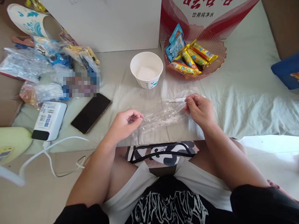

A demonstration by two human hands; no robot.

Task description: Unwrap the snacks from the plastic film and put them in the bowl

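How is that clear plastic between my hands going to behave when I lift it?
The clear plastic will probably flop rather than hold a shape, given its many creases. It looks thin and see-through, so likely light. Its shine suggests it could feel slippery.

Top and centre blocked

Passage runs over cloth (114, 74) between wrapped packets (56, 59) and paper bowl (146, 79), upper centre, and right of the ribbed basket (213, 68). A white box (105, 25) and red-white carton (205, 21) block the top. Clear film (163, 115) between left grip (126, 123) and right grip (201, 110) bars the centre.
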